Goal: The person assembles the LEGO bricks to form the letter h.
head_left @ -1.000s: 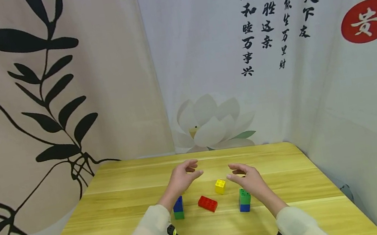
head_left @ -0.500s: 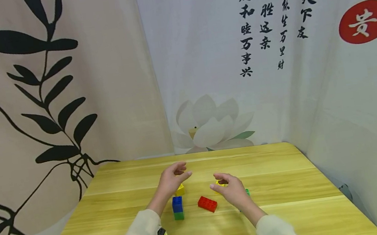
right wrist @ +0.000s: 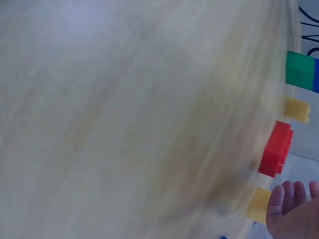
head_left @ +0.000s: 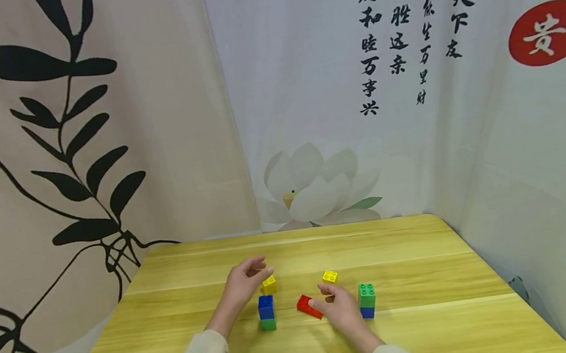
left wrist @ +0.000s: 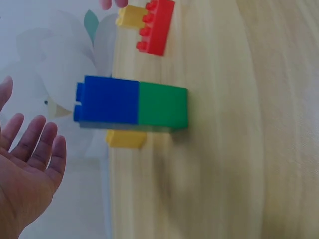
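Observation:
My right hand (head_left: 342,311) hovers by the red toy building brick (head_left: 303,302), thumb and fingers spread and overlapping its right end in the head view. In the right wrist view its fingers are extended, apart from the red brick (right wrist: 275,150). My left hand (head_left: 240,284) is held above the table with relaxed fingers and nothing in them, beside a yellow brick (head_left: 269,286). Just nearer stands a stack with a blue brick (head_left: 266,307) on a green brick (head_left: 268,324); the left wrist view shows the left hand (left wrist: 30,172) off to its side.
Beyond the right hand lies another yellow brick (head_left: 330,276). To its right is a second stack, a green brick (head_left: 367,295) on a blue one (head_left: 368,313). The wooden table (head_left: 438,275) ends at a printed curtain (head_left: 188,123).
Both hands have moved left. The right hand has also come nearer and lower to the red brick, uncovering the right stack. The left yellow brick now shows beside the left hand.

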A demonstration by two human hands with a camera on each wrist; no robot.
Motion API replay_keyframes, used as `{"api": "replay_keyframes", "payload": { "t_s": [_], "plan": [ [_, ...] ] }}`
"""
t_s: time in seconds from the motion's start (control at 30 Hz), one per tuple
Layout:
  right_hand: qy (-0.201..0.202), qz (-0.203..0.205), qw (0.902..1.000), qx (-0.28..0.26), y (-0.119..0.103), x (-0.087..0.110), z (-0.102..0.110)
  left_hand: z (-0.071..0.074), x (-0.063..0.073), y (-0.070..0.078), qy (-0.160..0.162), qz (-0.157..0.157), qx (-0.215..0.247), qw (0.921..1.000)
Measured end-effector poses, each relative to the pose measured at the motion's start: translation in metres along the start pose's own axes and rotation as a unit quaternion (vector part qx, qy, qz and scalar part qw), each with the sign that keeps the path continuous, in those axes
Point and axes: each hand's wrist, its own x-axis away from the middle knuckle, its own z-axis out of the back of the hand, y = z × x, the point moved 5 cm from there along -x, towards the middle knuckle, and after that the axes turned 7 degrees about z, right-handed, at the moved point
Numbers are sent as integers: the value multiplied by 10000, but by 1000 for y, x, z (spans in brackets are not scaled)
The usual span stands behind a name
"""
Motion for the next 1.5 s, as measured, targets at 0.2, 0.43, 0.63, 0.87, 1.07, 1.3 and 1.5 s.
{"api": "replay_keyframes", "payload": {
  "t_s": [0.2,0.43,0.63,0.87,1.07,1.3,1.5],
  "plan": [
    [20,-142,9998,142,10,5,-3,6,5,-18,-78,141,107,9998],
    [65,-270,9992,271,20,7,-6,7,11,-33,-169,227,178,9994],
    [50,-226,9990,389,24,5,-9,6,15,-43,-279,266,259,9989],
    [98,-135,9982,581,25,4,-9,6,18,-53,-354,319,406,9980],
    [98,-17,9961,875,27,1,-10,6,21,-56,-543,325,328,9975],
    [48,87,9932,1158,28,-1,-12,6,26,-62,-823,364,263,9956],
    [40,208,9919,1254,29,-1,-12,4,26,-68,-987,500,266,9935]
  ]
}}
